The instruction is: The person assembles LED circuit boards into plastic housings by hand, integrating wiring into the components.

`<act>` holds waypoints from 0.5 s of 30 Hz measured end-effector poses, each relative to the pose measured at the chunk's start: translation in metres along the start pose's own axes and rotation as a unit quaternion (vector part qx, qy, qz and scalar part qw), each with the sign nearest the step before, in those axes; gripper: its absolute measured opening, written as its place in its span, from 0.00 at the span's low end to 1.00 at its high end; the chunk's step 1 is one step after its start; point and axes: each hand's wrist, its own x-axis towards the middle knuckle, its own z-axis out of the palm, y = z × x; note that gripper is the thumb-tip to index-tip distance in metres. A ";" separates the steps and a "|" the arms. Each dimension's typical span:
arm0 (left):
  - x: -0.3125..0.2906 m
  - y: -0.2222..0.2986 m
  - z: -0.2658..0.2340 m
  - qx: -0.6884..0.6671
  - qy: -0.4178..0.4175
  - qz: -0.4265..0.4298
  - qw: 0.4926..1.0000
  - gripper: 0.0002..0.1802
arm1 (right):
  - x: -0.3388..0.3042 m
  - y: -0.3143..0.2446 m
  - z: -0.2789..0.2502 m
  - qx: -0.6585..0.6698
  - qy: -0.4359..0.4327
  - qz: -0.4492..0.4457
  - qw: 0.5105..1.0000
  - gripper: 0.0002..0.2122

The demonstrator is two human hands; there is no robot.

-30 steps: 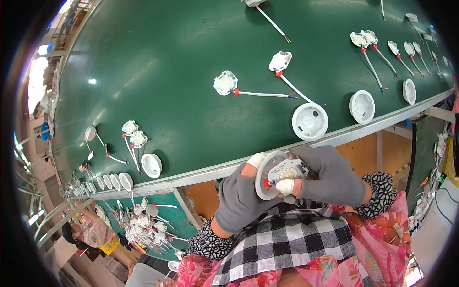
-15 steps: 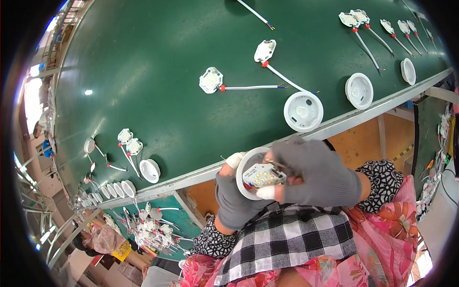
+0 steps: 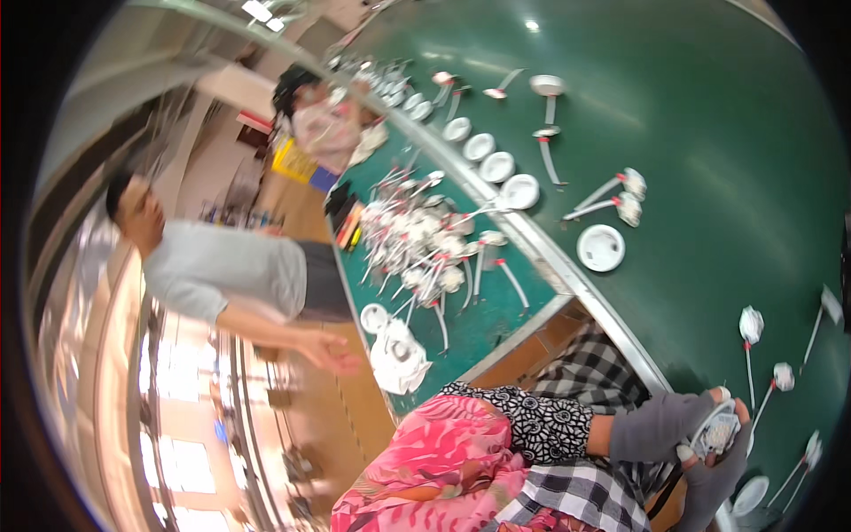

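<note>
At the lower right, both my hands, in grey fingerless gloves, close around a small white round lamp housing. An LED board (image 3: 718,433) with a pale face shows in it, smeared by motion. My left hand (image 3: 658,429) reaches in from the left, its fingertips on the housing's rim. On the other side my right hand (image 3: 716,486) wraps the housing, its fingers partly hidden. Beyond them on the green bench lie LED boards with white cables, such as one board (image 3: 782,377) with a red clip. Another white housing (image 3: 751,495) stands beside my right hand.
A metal edge (image 3: 612,324) borders the green bench. White housings (image 3: 520,191) line it, with a single housing (image 3: 601,248) nearer. A heap of cabled boards (image 3: 417,235) covers a lower side table. A person in a grey shirt (image 3: 232,270) stands left; another person (image 3: 328,133) sits farther back.
My view has swung left, so my hands now appear at the lower right. The side table and the standing person have come into view. Both hands still hold the housing.
</note>
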 end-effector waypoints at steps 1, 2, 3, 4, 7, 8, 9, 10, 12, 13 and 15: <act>0.004 0.000 0.000 0.007 0.020 0.001 1.000 0.38 | 0.004 -0.003 -0.002 -0.012 -0.006 -0.004 1.000 0.47; 0.005 0.001 0.001 -0.073 0.028 0.009 0.997 0.41 | 0.009 -0.007 -0.005 -0.017 -0.016 -0.011 1.000 0.47; 0.005 0.003 0.004 -0.158 0.029 0.017 0.987 0.44 | 0.013 -0.012 -0.008 -0.041 -0.042 -0.024 0.998 0.46; 0.006 0.009 -0.009 -0.144 0.022 0.052 0.988 0.45 | 0.014 -0.018 -0.010 -0.068 -0.055 -0.029 0.996 0.45; 0.001 0.016 -0.051 -0.242 -0.157 -0.083 0.954 0.44 | 0.016 -0.051 0.018 0.048 -0.040 -0.003 0.998 0.43; -0.005 0.022 -0.055 -0.372 -0.102 -0.091 0.918 0.46 | 0.028 -0.054 0.007 -0.109 -0.111 -0.068 0.985 0.42; 0.003 0.010 -0.062 -0.216 -0.101 -0.011 0.971 0.36 | 0.036 -0.051 0.008 -0.070 -0.123 -0.066 0.988 0.41; 0.006 0.012 -0.066 -0.307 -0.100 -0.048 0.945 0.34 | 0.042 -0.058 0.004 -0.092 -0.134 -0.030 0.986 0.41; 0.010 0.005 -0.072 -0.372 -0.128 -0.114 0.912 0.30 | 0.040 -0.062 -0.003 -0.127 -0.133 0.001 0.983 0.39; 0.012 -0.005 -0.071 -0.357 -0.155 -0.133 0.911 0.28 | 0.039 -0.059 -0.004 -0.149 -0.121 0.001 0.981 0.37; 0.018 0.001 -0.070 -0.371 -0.153 -0.203 0.893 0.23 | 0.032 -0.058 -0.003 -0.139 -0.092 0.015 0.986 0.37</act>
